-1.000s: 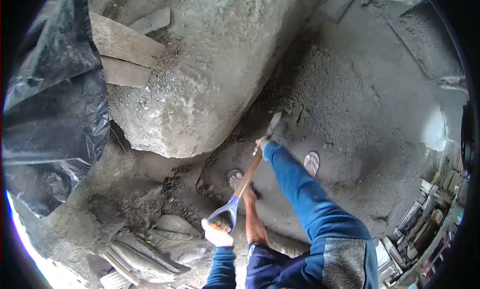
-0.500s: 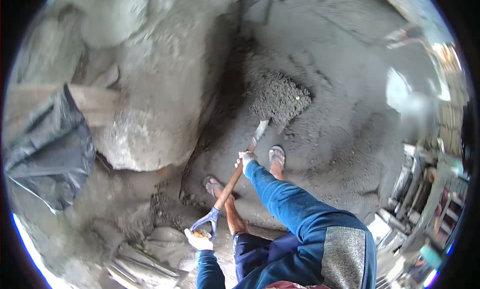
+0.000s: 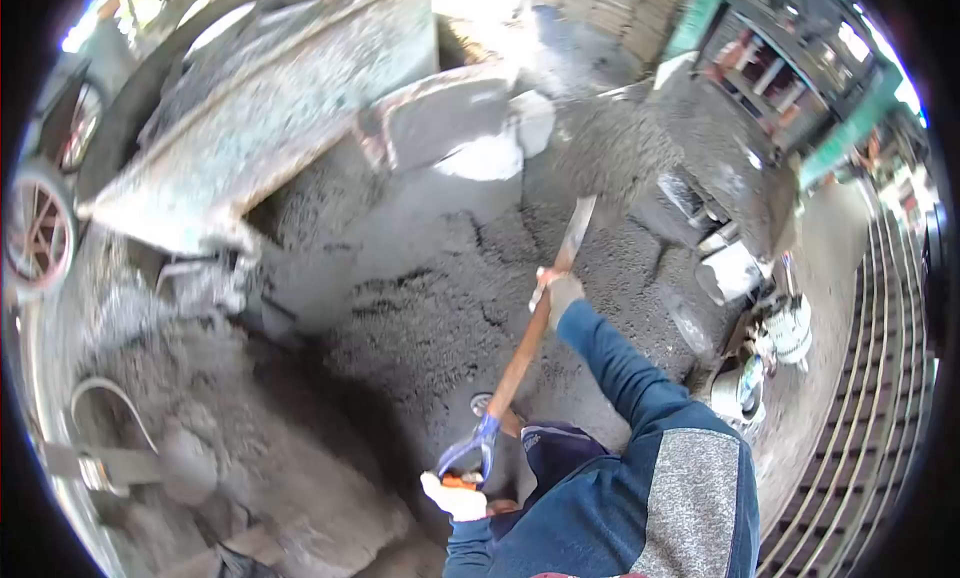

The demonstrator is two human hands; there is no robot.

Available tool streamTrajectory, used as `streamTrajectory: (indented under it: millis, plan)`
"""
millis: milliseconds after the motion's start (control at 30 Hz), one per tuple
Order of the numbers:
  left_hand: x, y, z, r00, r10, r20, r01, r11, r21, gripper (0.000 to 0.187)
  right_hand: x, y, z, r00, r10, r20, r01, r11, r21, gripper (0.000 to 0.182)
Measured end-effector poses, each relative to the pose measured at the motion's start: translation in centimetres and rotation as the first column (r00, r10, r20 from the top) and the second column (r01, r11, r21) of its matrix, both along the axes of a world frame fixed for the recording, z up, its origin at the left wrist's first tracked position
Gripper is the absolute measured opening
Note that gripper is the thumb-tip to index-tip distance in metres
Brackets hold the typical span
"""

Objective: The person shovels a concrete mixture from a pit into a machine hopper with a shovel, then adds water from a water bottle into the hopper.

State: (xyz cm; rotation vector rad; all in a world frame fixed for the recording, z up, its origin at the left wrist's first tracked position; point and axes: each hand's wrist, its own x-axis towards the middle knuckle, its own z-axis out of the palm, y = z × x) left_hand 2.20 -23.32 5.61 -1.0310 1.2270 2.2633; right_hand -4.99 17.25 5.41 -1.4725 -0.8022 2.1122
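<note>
A shovel (image 3: pixel 521 363) with a wooden shaft and a blue D-handle slants across the middle of the view. My left hand (image 3: pixel 455 496), pale as if gloved, is closed around the orange grip of the D-handle. Farther up, my right hand (image 3: pixel 562 292) wraps round the shaft just below its metal neck. The shovel's far end merges into a blurred grey mass (image 3: pixel 615 153), so I cannot make out the blade or what lies on it. Wet grey mix (image 3: pixel 430 308) is spread over the ground beneath the shovel.
A long trough-like panel (image 3: pixel 290 98) stands at the upper left, near a wheel (image 3: pixel 40 228). Concrete blocks (image 3: pixel 450 123) lie at the back. Buckets (image 3: pixel 738 388) and a white container (image 3: pixel 730 273) stand on the right, beside ribbed bars (image 3: pixel 840 398). A large stone mass (image 3: pixel 300 468) is at the lower left.
The view has swung round toward the trough and blocks. The shovel, loaded with grey mix on its blade before, now points at the far blurred area. Both hands keep their hold.
</note>
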Motion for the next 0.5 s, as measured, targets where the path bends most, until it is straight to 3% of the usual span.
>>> streamTrajectory:
  millis: [33,100,133,167,200,233,267,300,367,400,433,500]
  plan:
    - [-2.1,2.5,2.2,0.977,-0.155,-0.147,0.169,0.982,0.090,0.057,0.6,4.2,1.0,0.966,-0.010,-0.258,-0.001,0.999,-0.040,0.022]
    - [-5.6,7.7,4.7,0.888,-0.212,-0.408,0.258,0.964,0.062,0.044,0.3,9.7,7.4,0.948,-0.088,-0.306,0.156,0.966,0.207,0.024]
    - [-6.7,10.0,8.3,0.761,-0.350,-0.546,0.401,0.915,-0.028,0.031,1.0,12.5,10.2,0.930,-0.036,-0.365,0.144,0.952,0.271,0.025]
    - [-7.4,11.8,12.6,0.593,-0.469,-0.655,0.515,0.846,-0.140,0.018,1.9,16.9,11.1,0.855,0.073,-0.513,0.074,0.963,0.260,0.025]
    - [-7.7,13.6,15.1,0.291,-0.470,-0.834,0.422,0.845,-0.329,0.020,2.8,20.1,11.5,0.751,0.170,-0.639,0.002,0.966,0.259,0.026]
    - [-7.7,14.8,17.3,-0.060,-0.457,-0.887,0.256,0.852,-0.456,0.026,2.9,19.0,16.0,0.888,-0.064,-0.456,0.173,0.964,0.202,0.025]
    - [-7.4,14.6,20.2,-0.255,-0.445,-0.858,0.135,0.863,-0.487,0.035,3.5,18.5,17.8,0.863,0.008,-0.505,0.119,0.969,0.219,0.027]
    - [-7.3,13.3,21.7,-0.364,-0.440,-0.821,0.153,0.841,-0.518,0.034,4.0,17.6,18.7,0.833,0.080,-0.547,0.057,0.972,0.230,0.029]
    - [-6.3,9.7,18.6,-0.314,-0.389,-0.866,0.295,0.827,-0.478,0.037,3.8,12.9,21.0,0.819,0.147,-0.554,0.010,0.963,0.269,0.027]
    - [-5.8,7.6,15.9,-0.184,-0.368,-0.912,0.343,0.845,-0.410,0.034,2.9,10.2,20.4,0.816,0.194,-0.545,-0.046,0.961,0.272,0.027]
    - [-3.4,4.6,17.1,0.340,-0.514,-0.788,0.546,0.790,-0.279,0.026,1.8,7.8,18.4,0.830,0.189,-0.525,-0.050,0.962,0.269,0.026]
    - [-1.8,0.0,6.9,0.739,-0.217,-0.638,0.381,0.915,0.131,0.037,-0.7,2.1,13.3,0.856,0.204,-0.475,-0.086,0.962,0.258,0.023]
